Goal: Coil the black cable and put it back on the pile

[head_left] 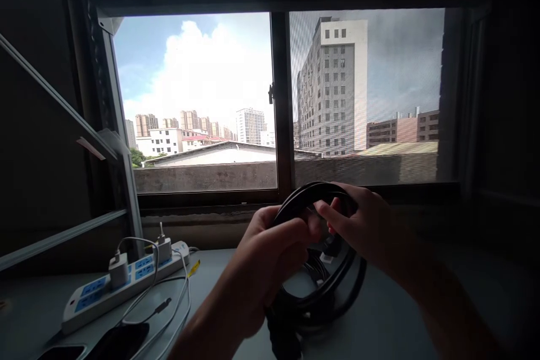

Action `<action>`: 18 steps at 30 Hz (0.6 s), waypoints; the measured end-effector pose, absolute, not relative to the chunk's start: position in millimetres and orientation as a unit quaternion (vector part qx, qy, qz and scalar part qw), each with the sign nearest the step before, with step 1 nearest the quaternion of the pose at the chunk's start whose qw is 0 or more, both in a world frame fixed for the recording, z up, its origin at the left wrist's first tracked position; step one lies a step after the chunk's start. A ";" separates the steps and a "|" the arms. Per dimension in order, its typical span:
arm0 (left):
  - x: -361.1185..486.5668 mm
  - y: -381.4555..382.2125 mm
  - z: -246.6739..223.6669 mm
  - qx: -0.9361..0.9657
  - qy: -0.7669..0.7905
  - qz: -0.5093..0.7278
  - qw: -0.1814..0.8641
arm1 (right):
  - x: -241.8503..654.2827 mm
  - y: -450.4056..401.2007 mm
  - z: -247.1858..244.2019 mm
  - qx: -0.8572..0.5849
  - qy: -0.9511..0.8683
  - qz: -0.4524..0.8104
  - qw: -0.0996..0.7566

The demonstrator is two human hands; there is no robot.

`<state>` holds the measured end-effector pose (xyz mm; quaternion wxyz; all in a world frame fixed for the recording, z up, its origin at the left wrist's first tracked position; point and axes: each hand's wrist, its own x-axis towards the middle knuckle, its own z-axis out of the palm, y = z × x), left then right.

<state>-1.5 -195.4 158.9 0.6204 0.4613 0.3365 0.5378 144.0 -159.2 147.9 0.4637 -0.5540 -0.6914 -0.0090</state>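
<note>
A coiled black cable is held up in loops above the table, in front of the window. My left hand wraps round the left side of the coil, its thumb lying across the strands. On the upper right of the loops, my right hand grips the same cable between thumb and fingers. A thick black plug end hangs at the lower left of the coil, though dim light hides its details. Through and below the loops, more dark cable lies on the table, partly hidden by the hands.
On the left of the pale table lies a white power strip with blue sockets and two chargers. White charging cables trail from it beside dark phone-like objects. A metal frame post stands by the window behind.
</note>
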 end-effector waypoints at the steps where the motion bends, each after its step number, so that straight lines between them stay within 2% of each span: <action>1: -1.8 -195.4 159.0 0.460 0.340 0.538 0.620 | 143.6 -159.0 147.5 -0.555 -0.690 -0.012 0.464; 14: 8.9 -196.2 154.1 0.564 0.275 0.520 0.579 | 143.0 -150.2 146.0 -0.559 -0.676 -0.008 0.481; 18: 37.4 -196.5 135.6 0.563 0.258 0.536 0.574 | 149.7 -143.5 145.4 -0.552 -0.687 0.017 0.472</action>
